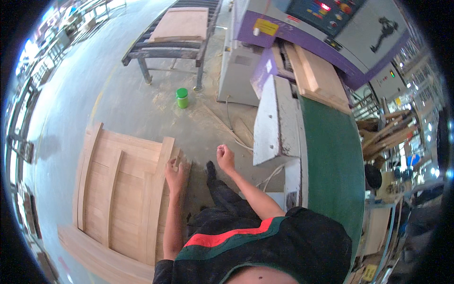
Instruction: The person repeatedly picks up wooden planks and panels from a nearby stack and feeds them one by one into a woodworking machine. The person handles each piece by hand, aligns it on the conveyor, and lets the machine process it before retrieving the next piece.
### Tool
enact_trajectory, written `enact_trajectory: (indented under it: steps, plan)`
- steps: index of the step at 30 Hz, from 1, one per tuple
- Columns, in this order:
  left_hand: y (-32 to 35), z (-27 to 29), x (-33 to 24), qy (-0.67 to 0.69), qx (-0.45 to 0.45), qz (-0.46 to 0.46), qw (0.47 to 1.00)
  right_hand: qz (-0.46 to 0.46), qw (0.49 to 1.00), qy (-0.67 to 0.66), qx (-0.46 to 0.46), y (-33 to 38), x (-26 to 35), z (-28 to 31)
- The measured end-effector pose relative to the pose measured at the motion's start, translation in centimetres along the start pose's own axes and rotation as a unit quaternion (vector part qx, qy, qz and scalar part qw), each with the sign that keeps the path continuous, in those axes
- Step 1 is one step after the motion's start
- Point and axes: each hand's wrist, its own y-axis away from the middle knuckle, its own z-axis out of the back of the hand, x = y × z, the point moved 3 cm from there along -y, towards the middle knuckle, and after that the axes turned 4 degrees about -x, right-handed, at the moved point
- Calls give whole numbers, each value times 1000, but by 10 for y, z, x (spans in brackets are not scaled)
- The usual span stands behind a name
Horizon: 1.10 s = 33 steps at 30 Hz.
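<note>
"So, how far along is the work?"

"Apparently midway: wooden pieces (326,85) are lying on the green belt (331,151) at the purple machine's (295,40) mouth, and one panel (182,23) is resting on the roller table (165,53) — likely done. The wooden stack (127,189) at left is presumably waiting."

"And the hands?"

"The left hand (175,175) is hanging by the stack's edge, loosely open — the right hand (226,157) is hovering, fingers bent inward, its grip impossible to tell."
</note>
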Motion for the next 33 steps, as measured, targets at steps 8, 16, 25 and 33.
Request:
enact_trajectory:
  steps: [8,16,25,33]
  plan:
    - [-156,-11,62,-132,-168,51,975,-43,992,27,113,-124,-41,-124]
    - [-217,-85,87,-344,-105,258,897,15,991,44,124,-406,-44,-268]
    - [-178,-131,159,-441,-168,317,822,237,946,164,147,-758,31,-458]
    - [-185,-110,142,-442,-163,396,788,266,817,454,235,-927,-49,-592]
